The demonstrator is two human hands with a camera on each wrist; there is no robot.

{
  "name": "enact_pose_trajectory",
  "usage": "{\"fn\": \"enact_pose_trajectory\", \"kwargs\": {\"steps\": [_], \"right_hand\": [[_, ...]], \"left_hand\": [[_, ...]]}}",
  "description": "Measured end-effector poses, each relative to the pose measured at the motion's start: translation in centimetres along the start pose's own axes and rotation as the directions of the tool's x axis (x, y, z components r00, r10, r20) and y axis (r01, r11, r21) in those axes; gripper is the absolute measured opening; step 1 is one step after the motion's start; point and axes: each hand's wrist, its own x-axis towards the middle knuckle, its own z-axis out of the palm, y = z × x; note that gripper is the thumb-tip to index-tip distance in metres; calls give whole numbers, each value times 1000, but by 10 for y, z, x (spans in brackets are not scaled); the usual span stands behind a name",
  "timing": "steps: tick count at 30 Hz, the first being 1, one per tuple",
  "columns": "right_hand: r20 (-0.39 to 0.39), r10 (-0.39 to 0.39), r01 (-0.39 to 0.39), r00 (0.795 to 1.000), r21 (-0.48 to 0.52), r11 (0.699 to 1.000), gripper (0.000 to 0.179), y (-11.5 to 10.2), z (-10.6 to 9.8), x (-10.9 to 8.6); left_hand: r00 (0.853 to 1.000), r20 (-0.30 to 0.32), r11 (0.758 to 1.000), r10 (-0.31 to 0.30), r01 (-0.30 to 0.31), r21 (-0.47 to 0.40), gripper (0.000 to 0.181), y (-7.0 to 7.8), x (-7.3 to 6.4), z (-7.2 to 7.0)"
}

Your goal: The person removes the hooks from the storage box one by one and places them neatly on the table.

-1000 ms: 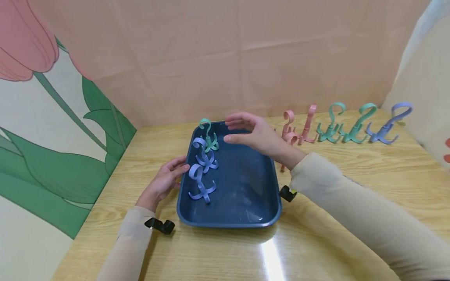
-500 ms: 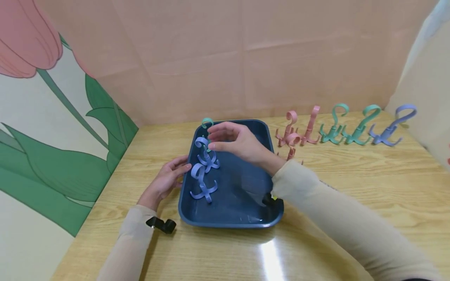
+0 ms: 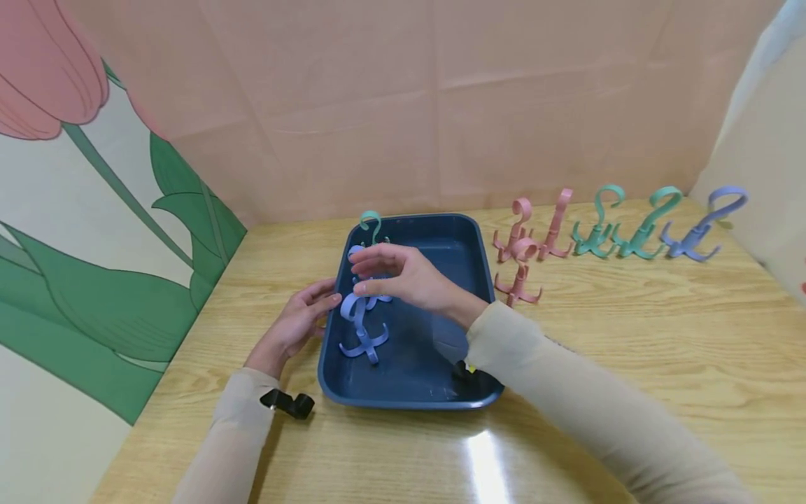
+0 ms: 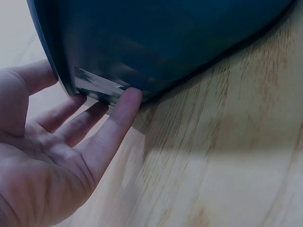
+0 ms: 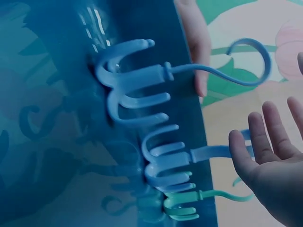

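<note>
My left hand [image 3: 294, 322] rests against the left side of a dark blue tray [image 3: 409, 404], thumb at the rim. In the left wrist view, its straight fingers [image 4: 116, 118] touch the tray's outer wall. Along that side inside the tray, two periwinkle rotating hanger hooks [image 3: 364, 343] and a green one [image 3: 371, 222] stand in a line, curved tops up. Above the middle hook [image 5: 168, 161] hovers my right hand [image 3: 412, 280], fingers loosely extended with nothing gripped. It partly hides that hook and the green hook's base; in the right wrist view the fingers overlap the middle hook's top.
Right of the tray on the wooden table [image 3: 630, 336] stand more hanger hooks: three pink ones, the nearest [image 3: 519, 280] close to the tray wall, two green ones [image 3: 592, 241] and a periwinkle one [image 3: 693, 238]. A pink cloth [image 3: 441, 140] hangs behind.
My right hand has moved left and nearer to me, from over the tray's far part past the green hook to the middle hook. My left hand has stayed at the tray's side.
</note>
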Motion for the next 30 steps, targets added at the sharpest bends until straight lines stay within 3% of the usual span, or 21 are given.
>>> {"fn": "enact_pose_trajectory", "kwargs": {"steps": [12,22,30], "right_hand": [[129,95,-97,987,4,995,44,-6,14,-4],[176,82,-74,981,-51,996,42,3,15,-4],[209,52,-39,976,-67,997,40,28,10,2]], "left_hand": [[1000,5,1000,2,-2,-24,51,1,-2,3],[1000,6,1000,-11,11,6,56,0,-3,1],[1000,8,1000,10,-10,-22,52,1,-3,2]]}}
